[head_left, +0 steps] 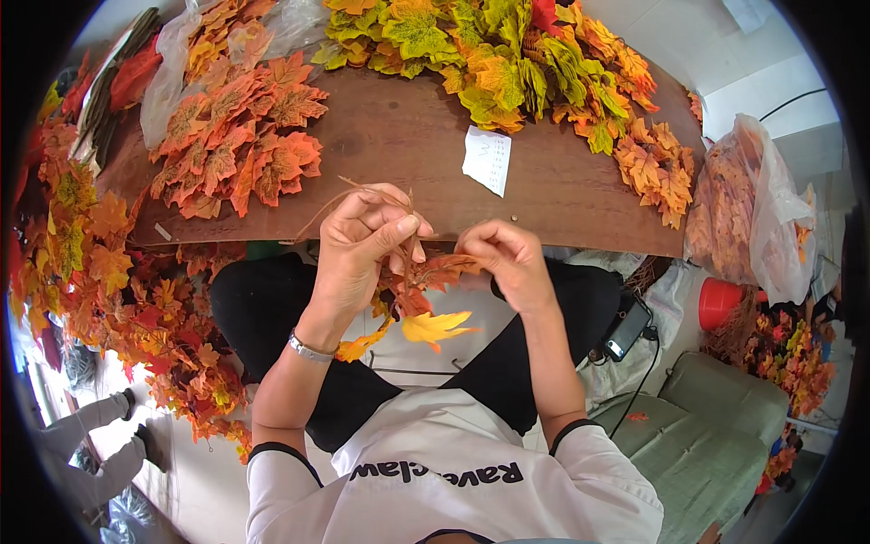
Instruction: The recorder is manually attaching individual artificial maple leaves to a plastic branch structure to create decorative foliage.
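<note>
My left hand is closed, with thumb and fingers pinching a thin brown artificial vine whose loose ends stick out above and to the left. Artificial maple leaves hang from the vine below that hand, among them a yellow leaf and an orange-yellow leaf. To the right, my right hand pinches the end of a reddish-orange leaf and stretches it sideways from the vine. Both hands are above my lap, at the near edge of the brown table. Fingers partly hide where leaf and vine meet.
Orange leaf stacks lie at the table's left, green-yellow leaf stacks at the back. A paper slip rests between. Leaf garlands hang at left, near a person's legs. At right are a plastic bag and a green seat.
</note>
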Available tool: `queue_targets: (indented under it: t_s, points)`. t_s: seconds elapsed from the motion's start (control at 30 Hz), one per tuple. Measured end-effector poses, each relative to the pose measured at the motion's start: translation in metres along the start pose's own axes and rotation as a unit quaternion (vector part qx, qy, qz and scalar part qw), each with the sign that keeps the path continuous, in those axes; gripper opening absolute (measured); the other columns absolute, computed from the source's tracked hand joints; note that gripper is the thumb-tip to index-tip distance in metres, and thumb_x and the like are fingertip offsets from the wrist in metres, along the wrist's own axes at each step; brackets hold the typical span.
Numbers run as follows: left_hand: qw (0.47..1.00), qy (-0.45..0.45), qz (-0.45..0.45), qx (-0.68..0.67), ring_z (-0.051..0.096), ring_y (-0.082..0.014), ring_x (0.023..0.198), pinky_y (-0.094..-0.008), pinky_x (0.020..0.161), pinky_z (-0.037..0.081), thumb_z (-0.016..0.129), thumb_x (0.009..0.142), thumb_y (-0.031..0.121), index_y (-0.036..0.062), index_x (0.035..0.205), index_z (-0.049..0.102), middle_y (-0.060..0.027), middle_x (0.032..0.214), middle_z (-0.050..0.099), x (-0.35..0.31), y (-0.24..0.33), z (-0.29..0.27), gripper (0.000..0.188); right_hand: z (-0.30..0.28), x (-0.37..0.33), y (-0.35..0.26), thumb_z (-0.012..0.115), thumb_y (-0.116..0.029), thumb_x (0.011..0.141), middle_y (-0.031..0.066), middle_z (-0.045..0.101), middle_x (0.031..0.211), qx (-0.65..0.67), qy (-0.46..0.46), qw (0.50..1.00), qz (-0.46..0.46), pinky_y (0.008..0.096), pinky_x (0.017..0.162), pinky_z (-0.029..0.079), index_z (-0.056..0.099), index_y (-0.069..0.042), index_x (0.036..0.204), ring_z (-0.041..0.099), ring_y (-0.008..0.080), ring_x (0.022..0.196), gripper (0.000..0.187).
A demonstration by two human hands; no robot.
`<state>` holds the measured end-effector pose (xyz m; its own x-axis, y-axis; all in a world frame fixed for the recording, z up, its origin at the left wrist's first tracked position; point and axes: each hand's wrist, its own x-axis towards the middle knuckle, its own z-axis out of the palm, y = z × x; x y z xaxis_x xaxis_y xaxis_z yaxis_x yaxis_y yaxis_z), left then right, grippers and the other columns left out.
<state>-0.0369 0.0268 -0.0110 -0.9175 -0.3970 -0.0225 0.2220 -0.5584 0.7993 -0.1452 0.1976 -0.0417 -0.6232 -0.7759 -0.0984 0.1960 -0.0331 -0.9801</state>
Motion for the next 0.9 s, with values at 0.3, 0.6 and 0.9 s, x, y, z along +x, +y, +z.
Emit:
queue_targets:
  t_s: [0.3, 0.6, 0.9]
  points:
    - [1.0, -0.007, -0.006, 0.02, 0.059, -0.0109, 0.058, -0.0175, 0.044, 0.043, 0.057, 0.082, 0.0, 0.0003, 0.094, 0.053, -0.0103, 0.074, 0.063, 0.0, 0.004, -0.001, 0.012, -0.107, 0.099, -0.084, 0.051, -0.013, 0.087, 0.0027, 0.059, 0.077, -0.253, 0.092, 0.953, -0.14, 0.0217, 0.066, 0.045, 0.059, 0.001, 0.085, 0.054, 0.0083, 0.07, 0.016]
    - [0.999, -0.023, -0.023, 0.026, 0.06, -0.013, 0.062, -0.0186, 0.045, 0.045, 0.056, 0.083, 0.0, -0.0024, 0.092, 0.052, -0.0127, 0.077, 0.063, 0.007, 0.005, -0.004, 0.01, -0.116, 0.295, -0.169, 0.055, -0.021, 0.081, 0.0047, 0.062, 0.07, -0.443, 0.078, 0.874, -0.184, 0.0238, 0.059, 0.046, 0.063, -0.001, 0.081, 0.058, 0.0108, 0.063, 0.021]
    - [0.999, -0.007, -0.046, -0.001, 0.061, -0.0161, 0.065, -0.0202, 0.046, 0.048, 0.057, 0.082, -0.002, -0.0032, 0.085, 0.053, -0.0137, 0.079, 0.061, 0.016, 0.011, -0.01, 0.005, -0.208, 0.385, -0.205, 0.054, -0.016, 0.072, 0.005, 0.063, 0.064, -0.543, 0.229, 0.795, -0.143, 0.0245, 0.057, 0.047, 0.067, -0.006, 0.077, 0.059, 0.0105, 0.055, 0.017]
